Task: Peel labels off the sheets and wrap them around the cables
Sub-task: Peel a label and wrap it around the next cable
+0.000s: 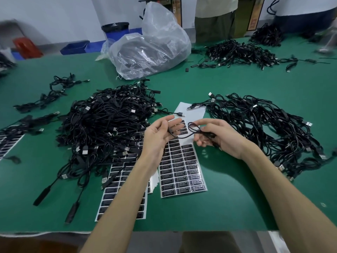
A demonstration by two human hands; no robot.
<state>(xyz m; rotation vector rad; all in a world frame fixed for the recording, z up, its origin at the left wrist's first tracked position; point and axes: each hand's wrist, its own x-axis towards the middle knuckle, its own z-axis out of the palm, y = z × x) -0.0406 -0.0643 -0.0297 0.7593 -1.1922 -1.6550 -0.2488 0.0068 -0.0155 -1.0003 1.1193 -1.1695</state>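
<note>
Green tabletop [228, 207] fills the view from near edge to far side. At the far centre a clear plastic bag [155, 42] stands slumped, dark contents showing through it. Three heaps of black cables lie on the cloth: the left pile [105, 125], the largest, overlapping the sheets; the right pile [264, 128], spread in a loose ring; the far pile [240, 52], beside the bag. Between the two near heaps lies the central label sheet [182, 172], its upper rows already bare. A second label sheet [124, 199] lies just left of it, partly under the left forearm and stray cables.

Above the central sheet, the left hand [158, 136] is turned palm up, fingers nearly straight, one end of the held cable [196, 132] lying across them. The right hand [218, 136] has its fingers curled round the cable's bunched turns, a small loop standing up between thumb and forefinger. The cable spans the gap between both hands.
</note>
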